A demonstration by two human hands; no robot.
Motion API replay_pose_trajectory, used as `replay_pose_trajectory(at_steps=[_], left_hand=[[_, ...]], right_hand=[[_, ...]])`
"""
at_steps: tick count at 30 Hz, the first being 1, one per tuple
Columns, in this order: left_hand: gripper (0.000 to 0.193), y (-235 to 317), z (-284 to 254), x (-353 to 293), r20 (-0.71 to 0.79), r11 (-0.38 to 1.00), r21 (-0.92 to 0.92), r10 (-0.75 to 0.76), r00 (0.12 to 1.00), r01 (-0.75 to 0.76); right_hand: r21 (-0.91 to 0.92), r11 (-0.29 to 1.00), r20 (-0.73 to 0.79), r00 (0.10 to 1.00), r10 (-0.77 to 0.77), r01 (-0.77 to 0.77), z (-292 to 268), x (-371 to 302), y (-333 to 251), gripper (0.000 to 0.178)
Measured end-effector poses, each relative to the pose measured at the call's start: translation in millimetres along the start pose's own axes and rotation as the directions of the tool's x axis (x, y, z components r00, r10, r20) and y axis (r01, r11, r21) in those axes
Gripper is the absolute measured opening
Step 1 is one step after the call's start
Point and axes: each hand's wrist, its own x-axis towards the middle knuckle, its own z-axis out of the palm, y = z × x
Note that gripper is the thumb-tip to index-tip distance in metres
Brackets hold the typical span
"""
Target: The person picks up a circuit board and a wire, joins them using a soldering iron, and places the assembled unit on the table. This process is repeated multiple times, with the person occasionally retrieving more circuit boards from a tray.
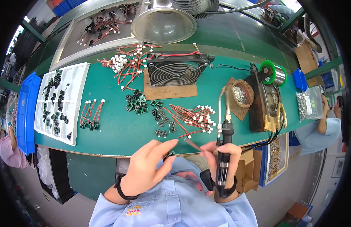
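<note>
My left hand [147,164] is closed, pinching a small dark part [169,154] at the bench's front edge; the fingers hide most of it. My right hand [228,157] wraps round the black handle of a soldering iron [225,142], whose metal tip points up and away. Its thumb and forefinger also pinch a short reddish wire [194,144] slanting toward my left hand. Just beyond lie red-and-black wires with white connectors [192,117]. Loose small black switch-like parts [160,117] and green circuit boards [137,102] form piles to their left.
A fan [177,72] stands on a wooden board at the back, beneath a round extraction hood [164,24]. On the right are a round tip-cleaning dish [241,94], a dark metal box [258,102] and a solder spool [273,73]. A white tray [75,81] holds parts at left.
</note>
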Motion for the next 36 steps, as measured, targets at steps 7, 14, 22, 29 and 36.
replay_pose_trajectory(at_steps=[7, 14, 22, 29, 36], left_hand=[[0.031, 7, 4, 5, 0.096, 0.847, 0.361, 0.382, 0.919, -0.39], [0.025, 6, 11, 4, 0.123, 0.833, 0.395, 0.369, 0.921, -0.387], [0.023, 10, 13, 3, 0.179, 0.914, 0.284, 0.248, 0.952, -0.291], [0.022, 10, 12, 2, 0.04, 0.997, 0.076, 0.007, 0.999, -0.01], [0.021, -7, 10, -4, -0.003, 0.892, -0.387, -0.255, 0.967, 0.234]], right_hand=[[0.143, 0.984, 0.183, 0.98, 0.077, -0.104, -16, 3, -22, 0.04], [0.0, 0.998, 0.147, 0.987, 0.069, -0.07, -15, 10, -24, 0.039], [-0.309, 0.826, 0.297, 0.873, -0.387, 0.471, -6, 15, -7, 0.044], [0.178, 0.973, 0.02, 0.989, 0.147, -0.148, 4, -3, -8, 0.046], [0.366, 0.883, 0.07, 0.954, 0.29, -0.295, 3, 4, -18, 0.048]])
